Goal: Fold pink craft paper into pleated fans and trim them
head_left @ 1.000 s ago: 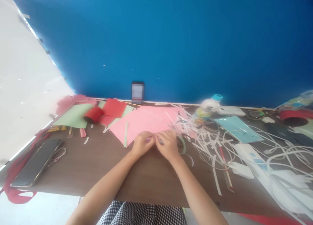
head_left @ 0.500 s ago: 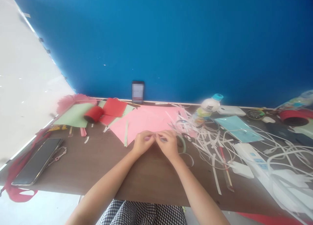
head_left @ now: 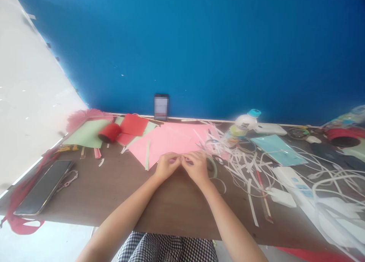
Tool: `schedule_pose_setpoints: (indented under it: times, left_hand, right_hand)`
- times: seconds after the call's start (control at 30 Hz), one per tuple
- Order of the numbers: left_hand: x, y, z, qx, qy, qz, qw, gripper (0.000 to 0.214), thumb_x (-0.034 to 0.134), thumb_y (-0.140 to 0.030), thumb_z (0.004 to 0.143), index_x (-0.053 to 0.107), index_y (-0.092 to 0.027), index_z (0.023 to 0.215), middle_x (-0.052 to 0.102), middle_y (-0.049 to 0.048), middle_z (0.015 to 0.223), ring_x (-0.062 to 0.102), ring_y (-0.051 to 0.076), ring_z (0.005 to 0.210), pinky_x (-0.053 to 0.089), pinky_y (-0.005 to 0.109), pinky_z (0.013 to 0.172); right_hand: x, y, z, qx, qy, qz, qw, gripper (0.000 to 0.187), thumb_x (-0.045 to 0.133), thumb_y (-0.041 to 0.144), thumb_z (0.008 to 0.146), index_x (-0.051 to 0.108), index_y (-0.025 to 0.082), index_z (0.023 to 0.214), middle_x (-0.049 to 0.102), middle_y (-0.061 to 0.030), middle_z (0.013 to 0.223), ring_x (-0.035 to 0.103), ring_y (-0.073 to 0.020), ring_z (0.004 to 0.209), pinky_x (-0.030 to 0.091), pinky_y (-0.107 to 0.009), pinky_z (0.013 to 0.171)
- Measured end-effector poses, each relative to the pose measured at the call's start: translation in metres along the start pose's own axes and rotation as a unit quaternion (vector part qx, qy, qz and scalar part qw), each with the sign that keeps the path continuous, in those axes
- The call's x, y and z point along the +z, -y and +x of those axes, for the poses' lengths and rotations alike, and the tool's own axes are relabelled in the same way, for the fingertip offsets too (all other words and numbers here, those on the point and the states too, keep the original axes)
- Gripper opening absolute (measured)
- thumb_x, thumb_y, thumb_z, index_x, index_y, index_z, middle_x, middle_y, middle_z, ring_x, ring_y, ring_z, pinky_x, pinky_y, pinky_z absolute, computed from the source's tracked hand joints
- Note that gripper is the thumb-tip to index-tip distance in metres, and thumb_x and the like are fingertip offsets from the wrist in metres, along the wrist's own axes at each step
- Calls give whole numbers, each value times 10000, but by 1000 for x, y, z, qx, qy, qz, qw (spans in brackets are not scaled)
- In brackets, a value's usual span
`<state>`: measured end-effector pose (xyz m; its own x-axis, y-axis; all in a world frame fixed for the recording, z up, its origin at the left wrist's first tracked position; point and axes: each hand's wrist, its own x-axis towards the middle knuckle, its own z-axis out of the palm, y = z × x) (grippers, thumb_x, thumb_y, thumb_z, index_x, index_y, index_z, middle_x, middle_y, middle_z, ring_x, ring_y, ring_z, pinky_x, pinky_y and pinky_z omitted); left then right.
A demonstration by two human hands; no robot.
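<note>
My left hand (head_left: 167,165) and my right hand (head_left: 196,165) meet fingertip to fingertip at the near edge of a pink paper sheet (head_left: 176,136). Both are closed in a pinch, and whatever lies between the fingertips is too small or hidden to make out. A thin pale green paper strip (head_left: 147,155) rests on the pink sheet, left of my left hand. Just right of my right hand sits a roll of pale green tape or ribbon (head_left: 213,167), partly covered by that hand.
White paper scraps (head_left: 242,159) and tangled cables spread to the right, around a bottle with a blue cap (head_left: 241,127) and a power strip (head_left: 293,182). On the left lie a smartphone (head_left: 44,187), a red roll (head_left: 109,133) and red paper (head_left: 134,124). Another phone (head_left: 161,107) leans against the blue wall.
</note>
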<state>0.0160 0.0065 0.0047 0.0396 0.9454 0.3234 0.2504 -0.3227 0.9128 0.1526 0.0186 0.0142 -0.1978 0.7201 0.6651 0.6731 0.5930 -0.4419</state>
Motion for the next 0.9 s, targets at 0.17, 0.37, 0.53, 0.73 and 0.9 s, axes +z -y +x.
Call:
schedule_pose_setpoints:
  times: [0.17,0.37,0.53,0.73,0.9]
  left_hand:
    - [1,-1,1,-38,0,-32,999,185,520,-225,751,692,-167,789,689,38,816,620,165,796,494,252,715]
    - [1,0,3,-77,-11,-70,994,180,528,-229,747,689,-149,765,688,54,823,623,182,816,480,299,792]
    - [-1,5,6,-109,-24,-158,981,195,551,-279,739,680,-139,778,679,63,820,621,184,801,492,322,779]
    - [-7,-3,5,-101,-21,-173,979,184,554,-295,742,652,-141,718,665,50,780,603,155,755,472,289,763]
    - [-9,-3,7,-111,-6,-123,986,219,602,-350,708,641,-136,684,662,51,730,607,165,724,464,278,719]
  right_hand:
    - [1,1,0,83,10,74,994,94,557,202,722,639,206,677,671,-4,671,578,-154,611,413,-347,721]
    - [0,5,0,184,18,172,968,134,559,283,742,651,190,714,672,-34,715,598,-179,670,467,-333,685]
    - [1,3,1,207,39,221,952,219,556,359,761,636,190,873,656,-71,932,588,-211,907,457,-368,811]
    - [4,1,-1,257,99,287,917,253,577,420,738,609,170,757,660,-56,763,617,-179,699,488,-310,653]
    - [-2,2,2,233,117,264,928,213,592,384,720,632,176,739,669,-49,747,614,-183,697,487,-323,672]
